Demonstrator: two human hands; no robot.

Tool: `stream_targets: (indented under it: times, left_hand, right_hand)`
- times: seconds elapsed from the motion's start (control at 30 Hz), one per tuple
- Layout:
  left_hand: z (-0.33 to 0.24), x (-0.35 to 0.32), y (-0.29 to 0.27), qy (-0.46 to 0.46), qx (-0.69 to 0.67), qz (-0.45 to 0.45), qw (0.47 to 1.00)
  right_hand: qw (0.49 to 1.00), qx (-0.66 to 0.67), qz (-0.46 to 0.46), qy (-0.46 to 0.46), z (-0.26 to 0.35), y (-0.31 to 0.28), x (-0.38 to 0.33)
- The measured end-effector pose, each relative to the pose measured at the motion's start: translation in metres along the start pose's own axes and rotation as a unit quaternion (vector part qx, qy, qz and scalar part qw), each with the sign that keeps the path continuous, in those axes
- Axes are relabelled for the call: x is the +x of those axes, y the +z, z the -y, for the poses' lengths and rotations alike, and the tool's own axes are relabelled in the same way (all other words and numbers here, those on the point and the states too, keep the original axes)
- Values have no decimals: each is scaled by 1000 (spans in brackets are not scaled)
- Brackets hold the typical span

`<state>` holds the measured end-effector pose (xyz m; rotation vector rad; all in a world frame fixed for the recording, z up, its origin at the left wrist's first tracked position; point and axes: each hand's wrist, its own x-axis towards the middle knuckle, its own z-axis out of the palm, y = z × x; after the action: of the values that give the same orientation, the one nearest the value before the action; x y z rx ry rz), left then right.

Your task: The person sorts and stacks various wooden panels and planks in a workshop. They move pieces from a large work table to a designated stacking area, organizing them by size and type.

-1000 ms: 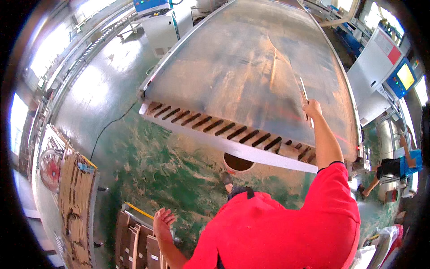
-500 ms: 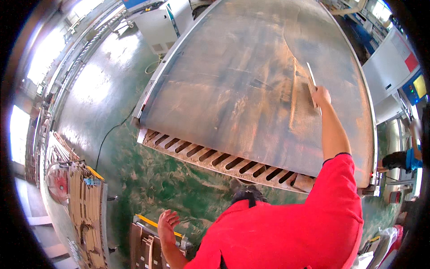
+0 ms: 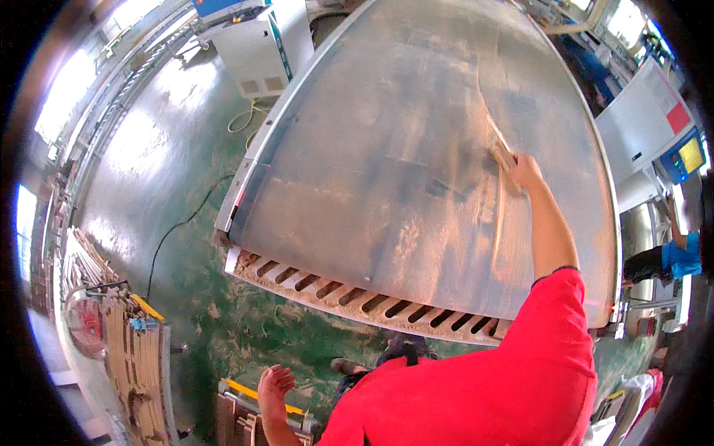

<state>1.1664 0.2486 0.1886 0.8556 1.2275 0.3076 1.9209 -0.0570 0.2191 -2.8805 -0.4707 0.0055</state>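
Up on the wide grey counter (image 3: 387, 171), the person's right hand (image 3: 525, 172) reaches far out along a straight arm, its grip closed around a slim, pale wooden-looking stick or brush handle (image 3: 500, 145). The tool lies low against the surface, angled away from the hand toward the far side, with its end among the tan sawdust (image 3: 497, 215) smeared in streaks across the top. Exactly what kind of tool it is cannot be told at this size.

The left hand (image 3: 274, 386) hangs well apart, down by the person's side over the green floor (image 3: 186, 223) — fingers spread, grip wide and holding nothing. It is just above a low cart with a yellow bar (image 3: 253, 394).

Along the near edge of the counter runs a row of slanted slots (image 3: 357, 297) dusted with sawdust. Stacked wooden boards (image 3: 134, 357) sit at the left, and another person in a blue sleeve (image 3: 680, 256) stands at the far right beside a white machine cabinet (image 3: 647, 126).
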Motion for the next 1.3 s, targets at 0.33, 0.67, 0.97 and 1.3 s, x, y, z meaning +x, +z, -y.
stream_targets:
  times: [0.33,0.67,0.97,1.3]
  left_hand:
    - [-58,76,-96,6,-3,67,998]
    - [-153,123,-250,118,-9,119,986]
    - [-158,134,-337,135,-99,79,983]
    - [-169,161,-462,106,-210,-134,963]
  right_hand:
    - [1000,-6,20,-6,37,-2,-209]
    - [988,98,89,78,244,8,-381]
    - [796,528,297,21,510,61,-304]
    - [531,668,519,-49,845,190,-274]
